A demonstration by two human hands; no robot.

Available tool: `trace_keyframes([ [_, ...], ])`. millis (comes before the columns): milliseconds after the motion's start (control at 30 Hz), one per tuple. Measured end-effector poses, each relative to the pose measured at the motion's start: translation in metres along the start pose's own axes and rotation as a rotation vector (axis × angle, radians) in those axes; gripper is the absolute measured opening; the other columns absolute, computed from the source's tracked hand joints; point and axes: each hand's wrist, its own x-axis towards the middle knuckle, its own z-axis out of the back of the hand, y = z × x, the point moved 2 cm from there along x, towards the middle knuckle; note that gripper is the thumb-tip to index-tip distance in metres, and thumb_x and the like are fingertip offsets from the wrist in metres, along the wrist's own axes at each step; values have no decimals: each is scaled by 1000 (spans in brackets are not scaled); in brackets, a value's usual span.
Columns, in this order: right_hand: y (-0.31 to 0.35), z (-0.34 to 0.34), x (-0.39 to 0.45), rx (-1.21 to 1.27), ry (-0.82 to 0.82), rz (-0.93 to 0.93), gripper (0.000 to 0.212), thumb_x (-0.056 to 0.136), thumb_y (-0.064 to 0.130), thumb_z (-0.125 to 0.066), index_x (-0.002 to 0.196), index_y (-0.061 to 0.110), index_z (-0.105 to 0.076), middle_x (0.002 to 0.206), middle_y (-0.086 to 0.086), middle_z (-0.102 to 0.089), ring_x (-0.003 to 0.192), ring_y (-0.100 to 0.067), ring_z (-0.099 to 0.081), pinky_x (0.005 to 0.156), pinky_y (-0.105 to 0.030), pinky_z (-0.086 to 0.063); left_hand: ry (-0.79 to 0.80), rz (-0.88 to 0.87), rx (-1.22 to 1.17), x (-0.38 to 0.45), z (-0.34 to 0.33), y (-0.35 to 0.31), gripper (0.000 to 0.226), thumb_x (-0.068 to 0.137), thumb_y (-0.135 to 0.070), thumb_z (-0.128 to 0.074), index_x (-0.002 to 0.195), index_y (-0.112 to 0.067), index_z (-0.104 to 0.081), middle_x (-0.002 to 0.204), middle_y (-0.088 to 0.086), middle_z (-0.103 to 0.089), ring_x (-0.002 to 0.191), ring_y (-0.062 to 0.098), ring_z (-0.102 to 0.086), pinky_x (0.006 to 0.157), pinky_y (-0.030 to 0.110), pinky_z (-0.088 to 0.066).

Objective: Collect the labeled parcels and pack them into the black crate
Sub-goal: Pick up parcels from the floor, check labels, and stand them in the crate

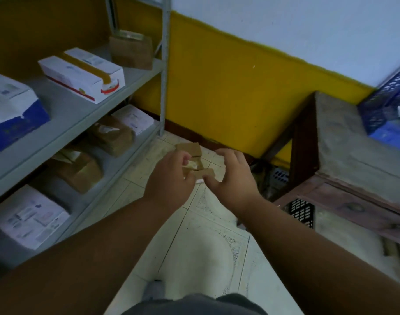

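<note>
A grey metal shelving unit (135, 73), stacked with white boxes (83, 75) and brown parcels (110, 137), stands to the left of the grip; a worn wooden cabinet (344, 142) stands to its right, with a black crate (302, 212) low beside it. Over the tiled floor (194, 235), the left hand (169, 176) and right hand (233, 173) curl their fingers round a cluster of small brown parcels (192, 151) held between them.
</note>
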Motion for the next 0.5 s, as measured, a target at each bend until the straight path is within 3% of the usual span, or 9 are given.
trace_keyframes([
  [67, -11, -5, 24, 45, -1, -37, 64, 84, 36, -75, 139, 29, -45, 135, 7, -46, 114, -9, -48, 81, -19, -37, 21, 10, -7, 34, -13, 3, 28, 85, -18, -66, 111, -22, -56, 97, -10, -51, 86, 12, -53, 60, 21, -38],
  [200, -53, -6, 80, 13, 14, -90, 67, 84, 39, -75, 142, 24, -45, 139, 2, -47, 118, -15, -52, 86, -27, -44, 88, 15, -23, 96, -55, 8, 31, 86, -18, -66, 115, -22, -56, 106, -6, -56, 90, 15, -56, 69, 33, -49],
  [400, -121, -16, 196, 52, 80, -87, 69, 84, 40, -75, 144, 26, -42, 140, 1, -46, 122, -17, -52, 94, -35, -49, 96, 61, 28, 192, -116, 21, 32, 86, -20, -66, 117, -21, -56, 101, -7, -52, 87, 12, -52, 65, 27, -38],
  [500, -143, -22, 265, 68, 123, -53, 69, 84, 39, -76, 143, 26, -42, 135, 1, -48, 120, -18, -52, 91, -33, -48, 100, 123, 68, 242, -133, 27, 36, 87, -21, -64, 121, -18, -55, 107, -4, -53, 93, 15, -53, 71, 29, -40],
])
